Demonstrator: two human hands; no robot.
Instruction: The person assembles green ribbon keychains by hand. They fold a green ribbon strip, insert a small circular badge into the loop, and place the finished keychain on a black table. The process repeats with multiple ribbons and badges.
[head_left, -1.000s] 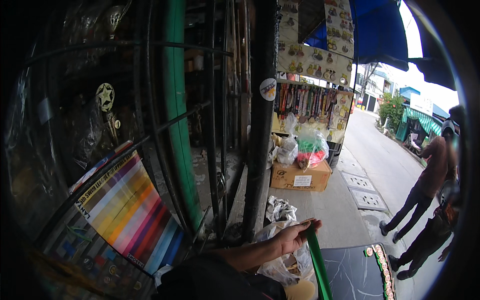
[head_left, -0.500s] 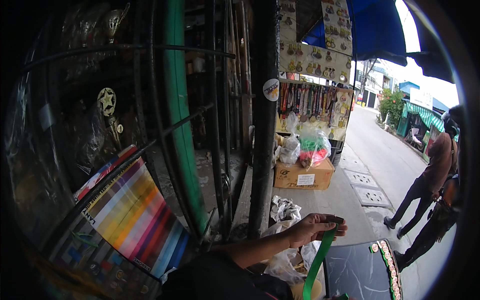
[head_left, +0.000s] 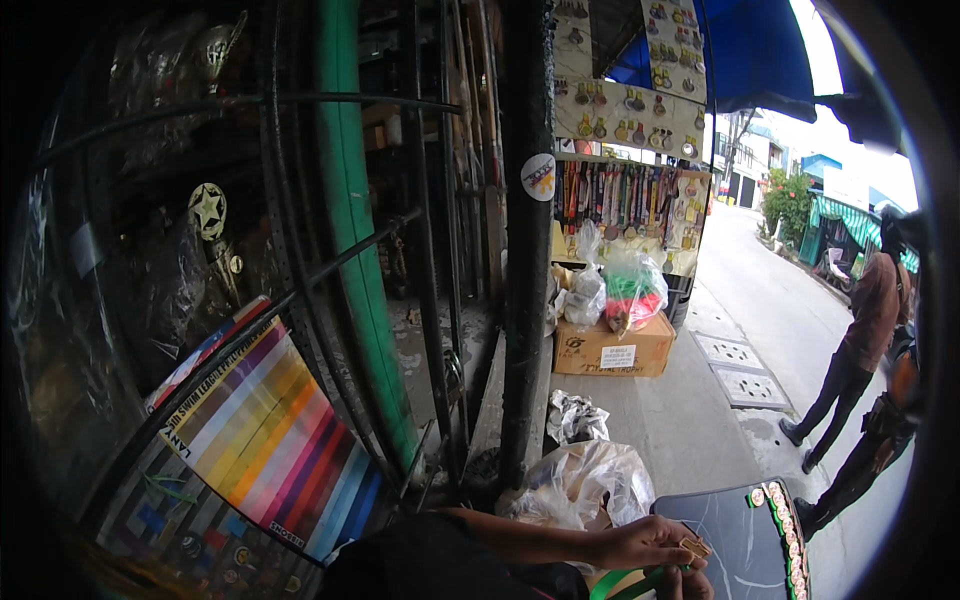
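My left hand (head_left: 648, 543) reaches in from the lower left over the near edge of a dark, marble-patterned table (head_left: 715, 530). Its fingers are closed on a small gold-brown piece (head_left: 697, 548), whose exact kind I cannot make out. Close below, my right hand (head_left: 686, 582) is partly cut off by the lower edge, with its fingertips pinched against a green ribbon (head_left: 628, 584). The ribbon loops down to the left, under my left wrist. Along the table's right edge lies a row of several round, red-and-white medal-like discs (head_left: 790, 545).
Clear plastic bags (head_left: 590, 480) lie beside the table. Farther off, a cardboard box (head_left: 615, 348) carries more bags. Black bars (head_left: 528, 300) stand ahead, with a striped colour chart (head_left: 270, 430) at left. Two people stand at right by the street (head_left: 760, 270).
My left hand has come down from its raised position with the ribbon. My right hand has come into view beside it, and the gold-brown piece now shows between them.
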